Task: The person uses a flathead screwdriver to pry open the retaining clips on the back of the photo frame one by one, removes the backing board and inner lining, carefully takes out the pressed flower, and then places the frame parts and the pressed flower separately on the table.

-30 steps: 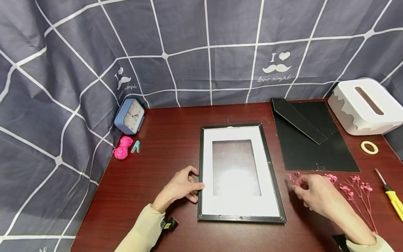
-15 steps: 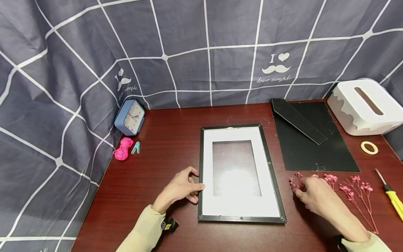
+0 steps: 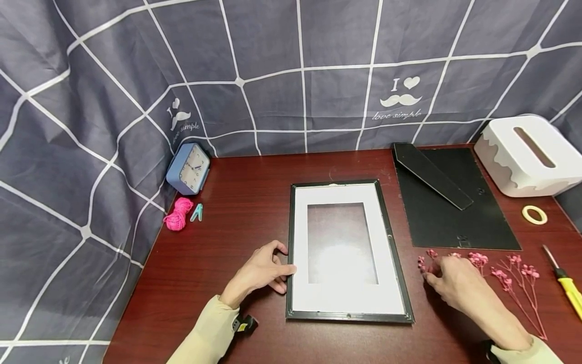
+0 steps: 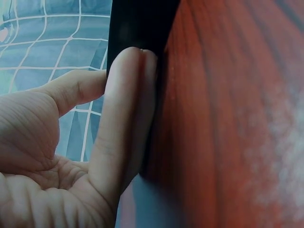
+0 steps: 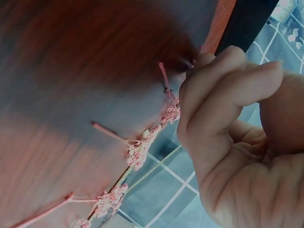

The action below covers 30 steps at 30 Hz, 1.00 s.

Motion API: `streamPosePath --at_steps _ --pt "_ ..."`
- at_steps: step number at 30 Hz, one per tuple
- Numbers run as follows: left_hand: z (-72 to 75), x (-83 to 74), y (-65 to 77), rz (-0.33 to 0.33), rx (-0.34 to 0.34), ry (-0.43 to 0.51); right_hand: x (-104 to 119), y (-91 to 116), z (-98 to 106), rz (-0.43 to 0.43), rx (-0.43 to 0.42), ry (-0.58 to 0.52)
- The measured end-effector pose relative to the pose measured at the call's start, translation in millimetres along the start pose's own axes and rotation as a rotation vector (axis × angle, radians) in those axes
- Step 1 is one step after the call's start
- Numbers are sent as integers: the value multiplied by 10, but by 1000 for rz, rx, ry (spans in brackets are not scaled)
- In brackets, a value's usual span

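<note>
A black picture frame (image 3: 350, 316) with a white mat (image 3: 345, 298) lies flat on the table. My left hand (image 3: 265, 268) holds the frame's left edge, thumb over the front and fingers against the side; in the left wrist view that hand (image 4: 109, 137) presses on the black edge. To the right of the frame, my right hand (image 3: 459, 283) is low over the table, fingertips pinching a sprig of pink dried flowers (image 3: 421, 263), its stem hidden by the hand. More pink sprigs (image 3: 529, 273) lie beside it, and several small clusters (image 5: 142, 149) show past the curled fingers in the right wrist view.
Behind the right hand lies the black backing board (image 3: 454, 222) with its stand. A white tissue box (image 3: 514, 167), a pale ring (image 3: 534, 215) and a yellow screwdriver (image 3: 568, 288) are at the right; a blue clock (image 3: 188, 169), pink yarn (image 3: 178, 214) and a clip (image 3: 197, 212) at the left.
The right hand has come down slightly and moved a little right, and the pink flower heads by its fingertips have shifted. My left hand and the picture frame have stayed put.
</note>
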<state>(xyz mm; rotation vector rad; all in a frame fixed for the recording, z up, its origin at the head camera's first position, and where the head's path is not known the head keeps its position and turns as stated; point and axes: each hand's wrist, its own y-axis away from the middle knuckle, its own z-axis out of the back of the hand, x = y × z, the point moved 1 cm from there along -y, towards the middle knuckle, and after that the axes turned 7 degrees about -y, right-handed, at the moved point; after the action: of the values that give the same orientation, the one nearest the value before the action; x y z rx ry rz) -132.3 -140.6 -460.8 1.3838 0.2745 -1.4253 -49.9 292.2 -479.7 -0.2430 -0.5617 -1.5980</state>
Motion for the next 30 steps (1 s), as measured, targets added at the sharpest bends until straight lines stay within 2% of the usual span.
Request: streamPosePath --at_steps 3,6,12,15,22,30 --pt "-4 -6 6 3 -3 -1 56 26 33 -6 4 22" --pt "-7 -7 13 5 -7 -3 175 88 102 3 11 -10" --pt "-4 0 38 7 -22 -14 438 273 179 23 -33 -62" --pt "-8 -3 46 5 -31 -22 515 337 164 3 -1 -109" --pt "-37 -22 60 17 -69 -63 627 418 52 -64 83 -293" --pt "-72 13 63 -7 -99 -85 661 407 -26 -66 118 -343"
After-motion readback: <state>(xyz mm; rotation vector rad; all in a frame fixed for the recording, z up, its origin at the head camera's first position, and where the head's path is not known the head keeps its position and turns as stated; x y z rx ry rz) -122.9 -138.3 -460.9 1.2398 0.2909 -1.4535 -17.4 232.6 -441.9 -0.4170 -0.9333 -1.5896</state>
